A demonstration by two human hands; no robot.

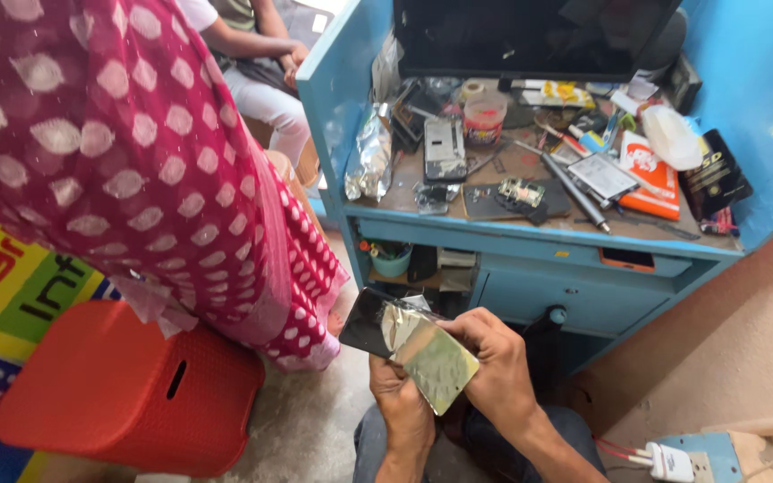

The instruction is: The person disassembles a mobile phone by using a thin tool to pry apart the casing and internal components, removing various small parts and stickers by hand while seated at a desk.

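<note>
Both hands met at the lower middle of the frame around a dark, flat phone and a shiny gold-tinted sheet of film lying over its face. The left hand clasped the phone from beneath, while the right hand pinched the film's right edge between thumb and fingers, so neither hand was free. The film looked thin, glossy and slightly crinkled, mirror-like where light struck it, and it stuck out past the phone's lower end; the phone itself was a smooth, hard slab with rounded corners. By my judgement, the chief risk was a slip: held over bare floor and supported mostly at one end, the phone could drop if the lower grip loosened while the film was pulled. A sharp tug might also crease or tear such thin foil, or leave it skewed on the glass. Close on the left, a person's draped pink cloth with white dots hung beside a ribbed red plastic stool, and a brush from it could jog the phone. In the upper right stood a blue painted wooden bench, its worn top crowded with tools, small parts and packets.
</note>
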